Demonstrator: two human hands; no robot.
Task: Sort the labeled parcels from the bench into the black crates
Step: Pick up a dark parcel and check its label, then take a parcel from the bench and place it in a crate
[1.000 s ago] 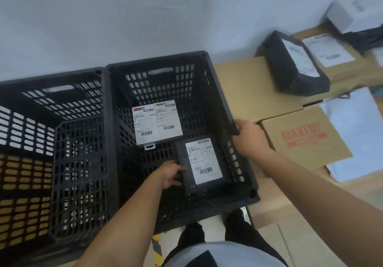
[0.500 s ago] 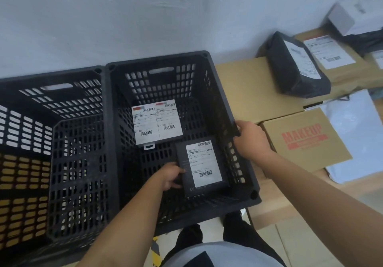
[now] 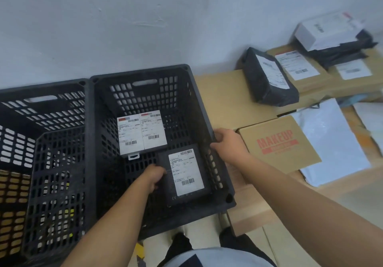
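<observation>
Head view: black parcel (image 3: pixel 184 175) lies flat, lengthwise near-to-far.

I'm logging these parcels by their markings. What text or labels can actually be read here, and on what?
"MAKEUP": red print on the brown cardboard box on the bench.
Smaller red line beneath it: blurred.
Shipping labels on the black box in the right crate, white parcel, black bag: barcodes only, text too small.

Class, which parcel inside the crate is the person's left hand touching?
The black box nearest the person; the left hand grips its edge, while the white parcel lies untouched behind.
</observation>
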